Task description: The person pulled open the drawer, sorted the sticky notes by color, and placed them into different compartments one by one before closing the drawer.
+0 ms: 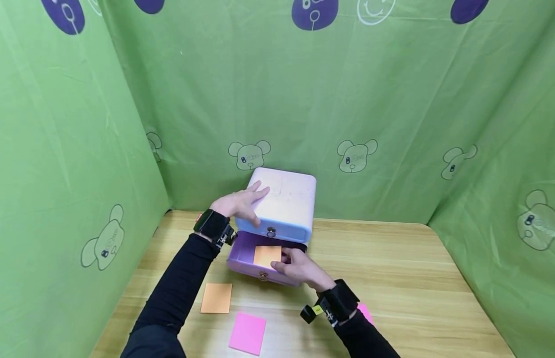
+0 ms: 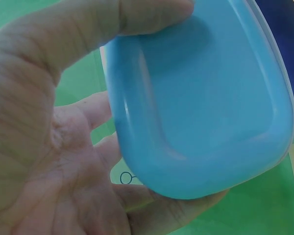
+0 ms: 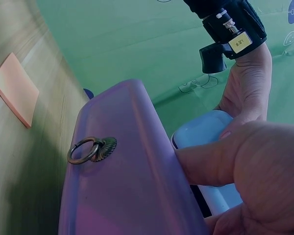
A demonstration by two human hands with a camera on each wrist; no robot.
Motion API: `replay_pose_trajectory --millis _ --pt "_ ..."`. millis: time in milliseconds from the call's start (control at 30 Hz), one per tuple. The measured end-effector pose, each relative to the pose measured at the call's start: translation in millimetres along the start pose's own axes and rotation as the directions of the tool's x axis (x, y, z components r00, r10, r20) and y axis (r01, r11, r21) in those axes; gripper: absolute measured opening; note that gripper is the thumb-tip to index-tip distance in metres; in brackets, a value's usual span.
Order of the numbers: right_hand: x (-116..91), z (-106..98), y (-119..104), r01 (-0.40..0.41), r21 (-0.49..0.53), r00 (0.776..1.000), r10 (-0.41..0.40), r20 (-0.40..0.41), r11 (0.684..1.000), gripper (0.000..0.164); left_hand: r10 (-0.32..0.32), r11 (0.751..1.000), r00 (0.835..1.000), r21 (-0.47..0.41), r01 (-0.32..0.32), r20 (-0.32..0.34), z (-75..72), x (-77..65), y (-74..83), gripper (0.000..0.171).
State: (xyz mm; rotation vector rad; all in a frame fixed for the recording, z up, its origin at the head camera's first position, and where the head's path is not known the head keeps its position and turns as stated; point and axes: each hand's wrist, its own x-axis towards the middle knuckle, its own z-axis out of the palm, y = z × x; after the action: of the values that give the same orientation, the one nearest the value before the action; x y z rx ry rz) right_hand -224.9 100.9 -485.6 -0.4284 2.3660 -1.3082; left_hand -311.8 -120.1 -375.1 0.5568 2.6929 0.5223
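A small two-drawer box (image 1: 288,196) with a white top stands against the green cloth. Its blue upper drawer (image 1: 288,230) is closed; the purple lower drawer (image 1: 241,267) is pulled out. My left hand (image 1: 237,205) holds the box's left front corner, thumb on the blue front and fingers spread over the top and side. At the right end of the open drawer, my right hand (image 1: 302,268) pinches the right edge of an orange sticky note pad (image 1: 266,256). This pad is hidden in the right wrist view, where the thumb covers the drawer's rim.
On the wooden table (image 1: 394,278), another orange pad (image 1: 216,298) and a pink pad (image 1: 247,333) lie in front of the box. A second pink pad (image 1: 365,313) is mostly hidden by the right forearm. Green cloth walls (image 1: 304,99) enclose the table's back and sides.
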Motion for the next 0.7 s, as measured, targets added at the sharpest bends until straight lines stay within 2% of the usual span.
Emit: replay_pose_trajectory --millis 267,700 --pt "-2.9 -2.1 -3.8 -0.003 -0.024 1.000 0.003 0.002 1.000 0.027 0.001 1.000 1.000 -0.002 -0.001 0.001 0.3 1.0 0.1 0.112" --pt "-10.1 -4.9 -8.2 -0.005 -0.063 1.000 0.004 -0.016 0.998 0.034 0.020 1.000 1.000 -0.018 -0.020 -0.006 0.0 1.0 0.8 0.111"
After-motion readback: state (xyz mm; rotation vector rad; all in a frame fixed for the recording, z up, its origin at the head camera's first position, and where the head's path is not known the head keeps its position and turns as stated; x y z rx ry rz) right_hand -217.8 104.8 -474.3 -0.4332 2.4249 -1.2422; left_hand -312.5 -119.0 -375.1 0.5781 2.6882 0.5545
